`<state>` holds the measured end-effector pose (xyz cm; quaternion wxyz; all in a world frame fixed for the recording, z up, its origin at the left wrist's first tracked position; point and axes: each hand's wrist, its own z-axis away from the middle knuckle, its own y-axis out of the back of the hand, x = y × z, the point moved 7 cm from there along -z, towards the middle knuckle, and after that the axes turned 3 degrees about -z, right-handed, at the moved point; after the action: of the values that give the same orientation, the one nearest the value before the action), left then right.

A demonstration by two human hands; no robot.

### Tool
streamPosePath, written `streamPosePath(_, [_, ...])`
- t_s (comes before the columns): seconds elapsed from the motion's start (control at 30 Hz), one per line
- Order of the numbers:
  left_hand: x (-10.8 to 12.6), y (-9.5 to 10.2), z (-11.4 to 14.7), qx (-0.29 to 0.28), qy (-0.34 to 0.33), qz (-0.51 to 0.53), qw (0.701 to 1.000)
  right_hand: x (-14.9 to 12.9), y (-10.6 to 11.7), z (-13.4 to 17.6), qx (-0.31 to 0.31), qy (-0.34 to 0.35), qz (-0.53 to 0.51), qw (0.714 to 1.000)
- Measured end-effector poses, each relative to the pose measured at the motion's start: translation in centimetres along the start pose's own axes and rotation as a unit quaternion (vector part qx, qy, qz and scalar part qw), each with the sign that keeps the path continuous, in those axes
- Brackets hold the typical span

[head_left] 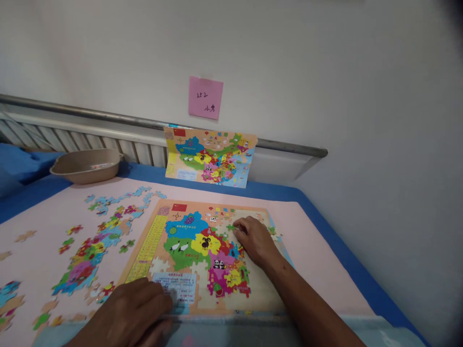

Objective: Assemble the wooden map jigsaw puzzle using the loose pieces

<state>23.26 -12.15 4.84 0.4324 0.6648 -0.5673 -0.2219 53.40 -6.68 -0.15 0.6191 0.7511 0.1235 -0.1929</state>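
Note:
A partly assembled map jigsaw puzzle (206, 241) lies in its tray, with the pale base showing on the right and along the bottom. My right hand (253, 238) is over the upper right of the puzzle, its thumb and fingertips pinched at a small green puzzle piece (230, 227). The fingers partly cover that piece. My left hand (132, 308) rests at the tray's lower left corner beside the printed text block (175, 287). Its fingers are loosely bent, thumb apart, with nothing visible in them.
Loose puzzle pieces (87, 255) lie in joined clusters and singly on the pink mat (327, 260) to the left. A printed reference map (210, 156) leans against the wall rail (289, 146). A beige basin (87, 166) stands at the back left. A pink note (205, 98) is on the wall.

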Motion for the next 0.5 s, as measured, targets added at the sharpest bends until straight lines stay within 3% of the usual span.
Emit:
streamPosePath(0.1, [-1.3,1.5,0.7,0.026,0.011,-0.034,0.999,0.1,0.1,0.0,0.004,-0.006,0.005,1.000])
streamPosePath(0.2, [-4.2,4.5,1.6,0.070,0.047,-0.068,0.994,-0.3,0.3,0.1,0.007,0.004,-0.002,1.000])
streamPosePath(0.3, [-9.4,9.1,2.9,0.129,0.196,-0.091,0.968,-0.5,0.4,0.3,0.007,0.024,-0.017,1.000])
streamPosePath(0.37, [-14.1,11.7,5.1,0.143,0.374,-0.036,0.916,-0.1,0.3,0.0,0.012,0.030,-0.030,0.999])
streamPosePath(0.5, [-20.4,15.5,10.1,0.179,0.507,-0.057,0.841,1.4,-0.5,-1.4,0.006,0.010,-0.046,0.999])
